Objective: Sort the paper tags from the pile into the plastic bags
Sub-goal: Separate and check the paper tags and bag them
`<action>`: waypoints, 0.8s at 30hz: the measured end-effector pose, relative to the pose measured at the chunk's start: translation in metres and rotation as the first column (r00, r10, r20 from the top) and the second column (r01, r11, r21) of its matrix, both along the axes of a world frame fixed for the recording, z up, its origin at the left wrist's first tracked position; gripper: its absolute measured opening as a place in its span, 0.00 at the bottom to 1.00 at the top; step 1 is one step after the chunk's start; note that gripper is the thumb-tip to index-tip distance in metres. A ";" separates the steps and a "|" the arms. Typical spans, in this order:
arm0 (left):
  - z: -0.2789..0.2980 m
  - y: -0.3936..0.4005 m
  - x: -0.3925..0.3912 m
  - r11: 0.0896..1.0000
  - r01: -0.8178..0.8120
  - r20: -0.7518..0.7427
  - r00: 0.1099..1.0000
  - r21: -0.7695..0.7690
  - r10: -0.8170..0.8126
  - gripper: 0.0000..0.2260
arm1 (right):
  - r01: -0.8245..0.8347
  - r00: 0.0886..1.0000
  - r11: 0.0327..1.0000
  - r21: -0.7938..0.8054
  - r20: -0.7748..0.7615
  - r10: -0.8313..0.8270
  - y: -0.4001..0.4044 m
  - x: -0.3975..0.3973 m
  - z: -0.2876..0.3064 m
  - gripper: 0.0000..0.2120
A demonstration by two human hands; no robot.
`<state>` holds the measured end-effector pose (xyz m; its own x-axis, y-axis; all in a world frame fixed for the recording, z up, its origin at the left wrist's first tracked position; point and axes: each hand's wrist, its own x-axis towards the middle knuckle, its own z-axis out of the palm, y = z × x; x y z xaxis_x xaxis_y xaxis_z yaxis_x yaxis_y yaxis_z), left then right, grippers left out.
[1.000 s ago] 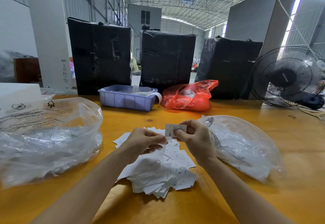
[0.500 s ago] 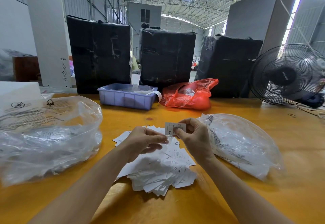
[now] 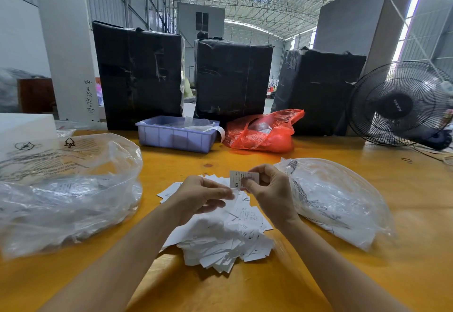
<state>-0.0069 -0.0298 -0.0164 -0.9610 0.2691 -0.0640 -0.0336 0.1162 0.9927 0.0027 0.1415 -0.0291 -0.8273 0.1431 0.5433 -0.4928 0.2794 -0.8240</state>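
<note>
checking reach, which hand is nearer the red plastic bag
Right. The right hand is below the red plastic bag, pinching an XS tag; the left hand is further left.

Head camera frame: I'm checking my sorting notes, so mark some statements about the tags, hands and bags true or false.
1. The right hand pinches a paper tag marked XS. True.
2. The pile of paper tags lies inside the purple plastic bin. False: it lies on the yellow table.
3. A clear plastic bag lies right of the pile. True.
4. The red plastic bag sits left of the purple bin. False: right of it.
5. The left hand holds the fan. False: it is over the pile.
</note>
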 end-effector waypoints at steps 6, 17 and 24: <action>0.001 0.000 -0.001 1.000 -0.020 0.000 1.000 -0.003 0.020 0.03 | -0.036 0.998 0.999 0.026 0.048 0.035 0.000 -0.001 0.000 0.09; -0.002 0.002 -0.002 0.994 -0.106 -0.033 0.994 0.031 0.107 0.03 | -0.230 0.935 0.965 0.126 0.304 0.184 0.001 0.003 0.001 0.10; -0.008 0.006 -0.001 0.995 -0.023 -0.077 0.997 -0.096 0.016 0.04 | -0.381 0.881 0.858 0.344 0.417 0.224 -0.004 0.010 0.008 0.21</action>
